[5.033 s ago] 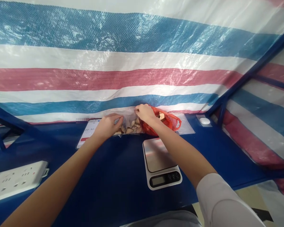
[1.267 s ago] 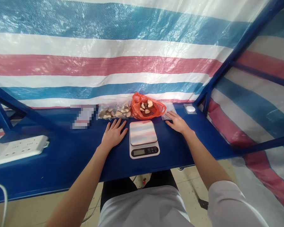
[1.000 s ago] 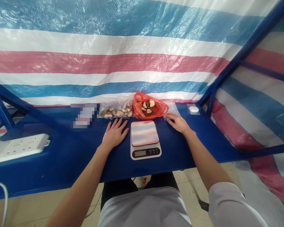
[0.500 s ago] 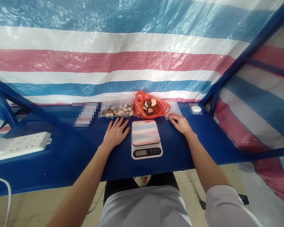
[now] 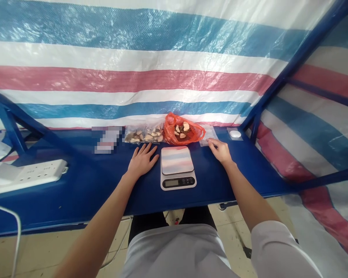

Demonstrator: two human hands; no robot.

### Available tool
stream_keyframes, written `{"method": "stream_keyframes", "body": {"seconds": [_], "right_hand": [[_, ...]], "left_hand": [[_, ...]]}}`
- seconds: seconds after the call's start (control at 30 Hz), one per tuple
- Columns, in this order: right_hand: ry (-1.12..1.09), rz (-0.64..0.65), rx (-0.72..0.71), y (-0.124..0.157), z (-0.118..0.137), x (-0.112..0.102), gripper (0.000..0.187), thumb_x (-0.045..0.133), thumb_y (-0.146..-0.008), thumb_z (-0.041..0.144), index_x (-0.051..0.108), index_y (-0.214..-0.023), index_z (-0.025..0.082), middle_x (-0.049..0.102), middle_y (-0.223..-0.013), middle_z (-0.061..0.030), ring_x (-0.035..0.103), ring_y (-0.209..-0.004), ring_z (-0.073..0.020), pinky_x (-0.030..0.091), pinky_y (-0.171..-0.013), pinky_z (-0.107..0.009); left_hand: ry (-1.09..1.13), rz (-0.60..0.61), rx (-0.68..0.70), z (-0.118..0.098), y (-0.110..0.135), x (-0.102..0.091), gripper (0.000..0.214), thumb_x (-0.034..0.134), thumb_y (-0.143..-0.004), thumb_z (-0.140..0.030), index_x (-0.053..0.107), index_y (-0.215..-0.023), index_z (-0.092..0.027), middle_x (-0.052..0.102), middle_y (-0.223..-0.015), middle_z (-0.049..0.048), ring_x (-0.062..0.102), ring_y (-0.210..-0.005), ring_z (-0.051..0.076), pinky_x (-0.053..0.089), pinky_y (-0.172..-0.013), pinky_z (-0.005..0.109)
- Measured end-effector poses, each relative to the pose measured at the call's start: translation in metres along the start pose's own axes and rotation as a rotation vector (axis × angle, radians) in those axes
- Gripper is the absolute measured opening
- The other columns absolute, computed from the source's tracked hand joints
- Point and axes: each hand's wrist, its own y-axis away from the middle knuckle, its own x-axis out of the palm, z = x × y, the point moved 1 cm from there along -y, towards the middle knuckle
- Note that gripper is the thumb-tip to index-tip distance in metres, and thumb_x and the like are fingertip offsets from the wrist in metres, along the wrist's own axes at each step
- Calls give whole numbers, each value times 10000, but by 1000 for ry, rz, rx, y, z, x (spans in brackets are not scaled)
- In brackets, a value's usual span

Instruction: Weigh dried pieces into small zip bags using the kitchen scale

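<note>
My left hand lies flat on the blue table, fingers spread, just below a clear plastic bag of pale brown dried slices. My right hand rests on the table, its fingertips at the lower corner of a flat clear plastic sleeve. Between them, a digital kitchen scale stands with nothing on its steel plate. Behind it, an orange-red plastic bag holds darker and pale slices.
A pixelated phone-like device lies left of the clear bag. A white round object sits on a small pad at the back right. A white power strip lies at the left. Striped tarpaulin and blue frame bars surround the table.
Five seconds ago both hands were at the bags, the right hand on the orange bag. Now both lie on the table and the bags sit apart. The view has shifted only slightly since.
</note>
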Motion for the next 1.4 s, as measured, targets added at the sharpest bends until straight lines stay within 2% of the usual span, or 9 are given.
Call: {"method": "stream_keyframes", "body": {"seconds": [0.17, 0.33, 0.47, 0.63, 0.8, 0.9, 1.1, 1.23, 1.4], "right_hand": [[-46, -84, 11, 1, 16, -18, 357, 524, -934, 451, 799, -998, 232, 794, -1079, -77, 743, -1065, -301, 583, -970, -437], [-223, -57, 65, -5, 37, -36, 332, 600, -893, 486, 806, -945, 230, 809, -1002, -49, 761, -995, -301, 609, -901, -425], [-345, -31, 85, -10, 53, -40, 335, 625, -889, 497, 805, -961, 223, 810, -985, -30, 765, -942, -282, 606, -877, -407], [-536, 35, 71, -19, 87, -32, 354, 664, -868, 535, 808, -979, 232, 807, -995, -26, 753, -966, -273, 591, -898, -402], [-770, 35, 85, -32, 124, -14, 428, 689, -818, 623, 793, -943, 227, 799, -957, -35, 745, -915, -258, 601, -835, -392], [-884, 19, 94, -38, 140, 2, 411, 660, -851, 608, 773, -970, 231, 783, -984, -36, 732, -938, -242, 592, -856, -380], [-1145, -13, 205, -38, 162, 27, 405, 708, -792, 615, 738, -838, 214, 762, -900, -34, 725, -901, -226, 600, -855, -364], [-1303, -26, 267, -33, 168, 33, 343, 767, -756, 559, 757, -847, 228, 776, -883, -14, 737, -906, -212, 598, -881, -348], [-1332, -85, 356, -29, 154, 39, 338, 795, -735, 547, 755, -876, 243, 788, -962, -19, 741, -1001, -237, 607, -919, -400]], "left_hand": [[34, -77, 18, -1, 3, -3, 530, 397, -989, -444, 590, -1423, -208, 441, -1589, 116, 396, -1482, 323, 290, -1222, 518], [123, -169, 75, -1, 5, -6, 447, 421, -958, -403, 715, -1234, -212, 618, -1427, 117, 536, -1364, 305, 381, -1173, 488], [344, -235, 122, -6, 4, -16, 411, 450, -940, -417, 734, -1148, -206, 684, -1314, 121, 611, -1256, 283, 456, -1117, 463], [683, -326, 185, -35, -5, -39, 388, 519, -926, -438, 719, -1136, -181, 707, -1251, 116, 622, -1229, 251, 451, -1129, 408], [1160, -110, -4, -65, -24, -46, 385, 635, -864, -436, 691, -1166, -203, 702, -1257, 97, 637, -1193, 258, 500, -1058, 405], [1427, -56, -124, -76, -33, -45, 354, 684, -833, -392, 681, -1152, -237, 687, -1269, 73, 634, -1189, 236, 499, -1041, 397], [1864, 106, -268, -84, -40, -44, 334, 742, -760, -254, 639, -1073, -201, 753, -958, 47, 716, -866, 175, 540, -867, 336], [1999, 105, -237, -81, -40, -42, 352, 809, -700, -196, 640, -1009, -183, 752, -862, 39, 714, -803, 169, 544, -798, 313], [1982, 32, -222, -68, -40, -37, 411, 913, -618, -267, 727, -969, -164, 759, -889, 40, 704, -808, 157, 540, -796, 298]]}}
